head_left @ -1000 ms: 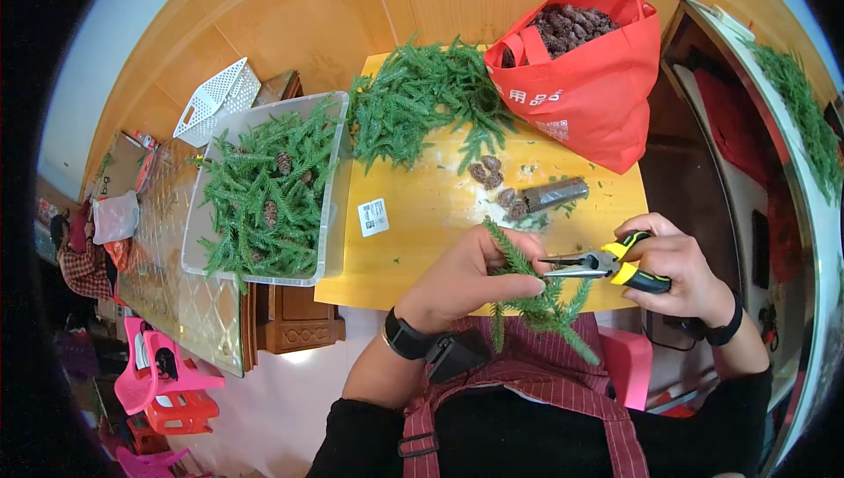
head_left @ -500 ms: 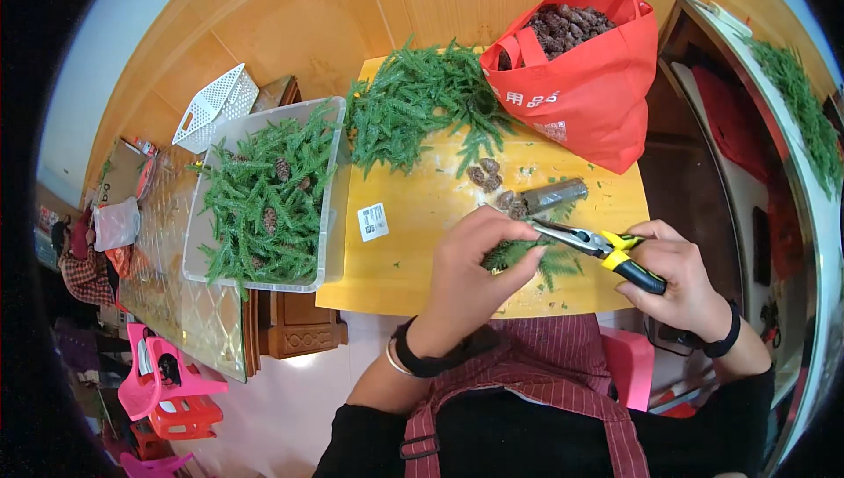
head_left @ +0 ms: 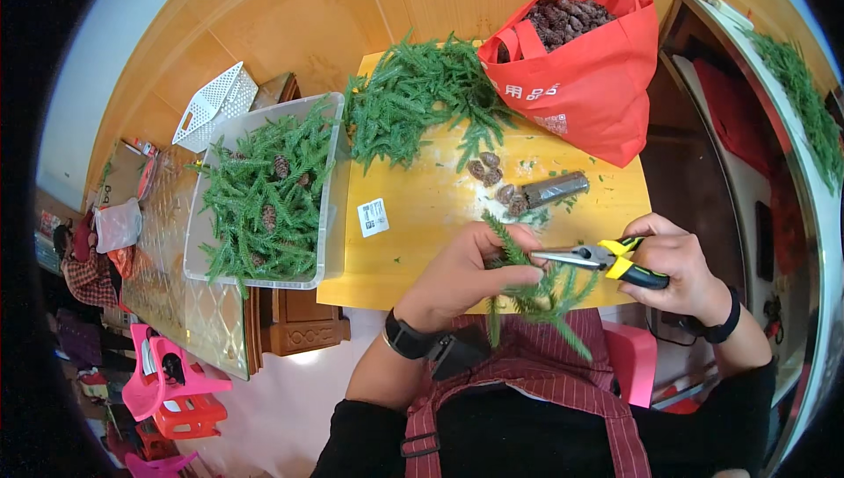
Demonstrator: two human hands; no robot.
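Over the table's near edge (head_left: 378,297), gripping pliers (head_left: 605,257) in right hand (head_left: 677,269), pinching a sprig (head_left: 543,300) in left hand (head_left: 468,274); seemingly trimming or bending it, next probably needing steadiness

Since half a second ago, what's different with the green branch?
The left hand has swung the green sprig from over the table down toward the apron. The right hand still holds the pliers; nothing was visibly let go. The red bag and clear bin stayed put.
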